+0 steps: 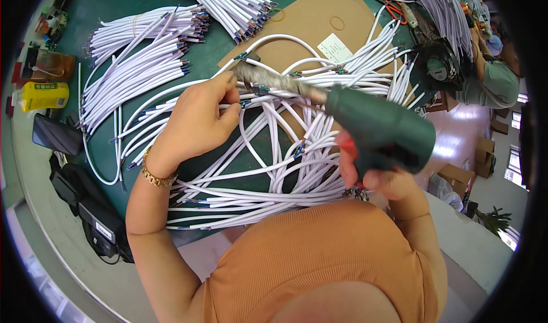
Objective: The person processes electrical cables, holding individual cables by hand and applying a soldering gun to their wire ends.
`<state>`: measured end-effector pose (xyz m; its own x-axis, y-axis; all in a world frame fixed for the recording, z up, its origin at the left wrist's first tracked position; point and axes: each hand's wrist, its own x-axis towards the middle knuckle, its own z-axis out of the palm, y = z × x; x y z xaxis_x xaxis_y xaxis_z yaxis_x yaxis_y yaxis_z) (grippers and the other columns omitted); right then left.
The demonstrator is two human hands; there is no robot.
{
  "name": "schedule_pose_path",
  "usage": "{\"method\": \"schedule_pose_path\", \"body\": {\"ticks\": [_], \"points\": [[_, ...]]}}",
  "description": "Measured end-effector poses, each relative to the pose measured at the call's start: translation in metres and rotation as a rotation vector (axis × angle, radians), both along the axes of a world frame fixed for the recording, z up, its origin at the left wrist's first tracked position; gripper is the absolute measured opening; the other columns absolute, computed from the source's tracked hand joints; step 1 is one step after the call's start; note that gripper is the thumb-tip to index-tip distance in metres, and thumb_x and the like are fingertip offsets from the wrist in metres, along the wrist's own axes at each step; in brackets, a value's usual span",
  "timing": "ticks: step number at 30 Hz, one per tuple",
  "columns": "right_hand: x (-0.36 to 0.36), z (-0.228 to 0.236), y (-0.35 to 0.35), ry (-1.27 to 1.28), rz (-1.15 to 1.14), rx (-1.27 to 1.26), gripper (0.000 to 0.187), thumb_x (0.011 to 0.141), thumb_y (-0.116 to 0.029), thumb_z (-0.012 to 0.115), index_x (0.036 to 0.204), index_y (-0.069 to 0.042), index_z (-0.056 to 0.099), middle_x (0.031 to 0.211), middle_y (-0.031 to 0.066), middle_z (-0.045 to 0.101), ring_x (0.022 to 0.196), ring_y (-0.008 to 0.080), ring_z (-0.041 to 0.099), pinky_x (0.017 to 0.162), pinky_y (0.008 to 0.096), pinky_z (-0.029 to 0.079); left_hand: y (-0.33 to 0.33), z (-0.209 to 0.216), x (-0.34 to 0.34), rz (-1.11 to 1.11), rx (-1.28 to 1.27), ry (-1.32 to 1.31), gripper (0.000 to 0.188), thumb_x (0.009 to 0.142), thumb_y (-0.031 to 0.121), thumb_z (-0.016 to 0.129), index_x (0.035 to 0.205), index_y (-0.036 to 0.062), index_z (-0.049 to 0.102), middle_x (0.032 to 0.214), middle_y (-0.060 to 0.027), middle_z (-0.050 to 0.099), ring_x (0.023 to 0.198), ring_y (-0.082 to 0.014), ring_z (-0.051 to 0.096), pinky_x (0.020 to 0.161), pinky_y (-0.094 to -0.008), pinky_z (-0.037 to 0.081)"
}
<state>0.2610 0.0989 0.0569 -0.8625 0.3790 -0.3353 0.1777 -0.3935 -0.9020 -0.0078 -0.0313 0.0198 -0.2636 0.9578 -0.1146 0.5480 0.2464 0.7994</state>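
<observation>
My right hand grips the handle of a dark green pistol-shaped power tool, a red part showing by the fingers. Its long, blurred metal front points left, with the tip at my left fingertips. My left hand, a gold bracelet at the wrist, has its fingers curled closed above the white cables; what they pinch is hidden. Around both hands these cables lie crossed in a loose pile, several with coloured wire ends bared. Close beyond the tool tip, one cable joint shows bluish wires.
Bundled white cables lie at the back, more at left. Brown cardboard lies under the pile. A yellow bottle and phone stand left; red-handled pliers lie back right. Another person is beyond at right.
</observation>
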Motion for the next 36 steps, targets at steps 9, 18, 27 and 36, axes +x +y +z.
{"method": "schedule_pose_path", "body": {"ticks": [9, 18, 27, 36], "points": [[0.018, 0.006, -0.008, -0.06, 0.189, 0.132, 0.019, 0.084, -0.02, 0.059, 0.096, -0.005, 0.059, 0.074, 0.0023, 0.057, 0.066, 0.0138, 0.054, 0.06, 0.0278, 0.044, 0.003, -0.002, -0.006, -0.011, -0.055, -0.063, 0.012, 0.073, 0.001, 0.057, 0.075, 0.0015, 0.046, 0.067, -0.0022, 0.045, 0.058, -0.0084, 0.038, 0.051, -0.0248, 0.033], [0.013, 0.001, -0.009, -0.078, 0.185, 0.049, 0.034, 0.087, -0.026, 0.06, 0.109, -0.003, 0.048, 0.076, 0.0053, 0.057, 0.065, 0.0124, 0.052, 0.059, 0.027, 0.043, 0.005, -0.005, -0.005, 0.011, -0.013, -0.103, 0.013, 0.071, 0.009, 0.06, 0.071, 0.0021, 0.049, 0.059, -0.0103, 0.051, 0.05, -0.0217, 0.045, 0.05, -0.0342, 0.035], [0.012, 0.001, -0.008, -0.131, 0.268, 0.21, 0.014, 0.089, -0.018, 0.057, 0.091, -0.004, 0.057, 0.076, 0.0028, 0.056, 0.066, 0.0137, 0.053, 0.062, 0.0289, 0.044, 0.004, -0.005, -0.008, -0.032, -0.017, -0.106, 0.012, 0.071, -0.001, 0.057, 0.071, 0.0018, 0.045, 0.067, -0.0006, 0.044, 0.059, -0.0076, 0.037, 0.051, -0.0243, 0.032], [0.011, -0.001, -0.015, -0.183, 0.169, 0.248, 0.033, 0.084, -0.034, 0.062, 0.098, -0.007, 0.052, 0.071, 0.0068, 0.059, 0.061, 0.0117, 0.053, 0.054, 0.0251, 0.041, 0.006, -0.005, -0.008, -0.023, 0.04, -0.079, 0.012, 0.069, 0.008, 0.06, 0.071, 0.0022, 0.049, 0.062, -0.0096, 0.054, 0.053, -0.0213, 0.048, 0.051, -0.0334, 0.037]]}}
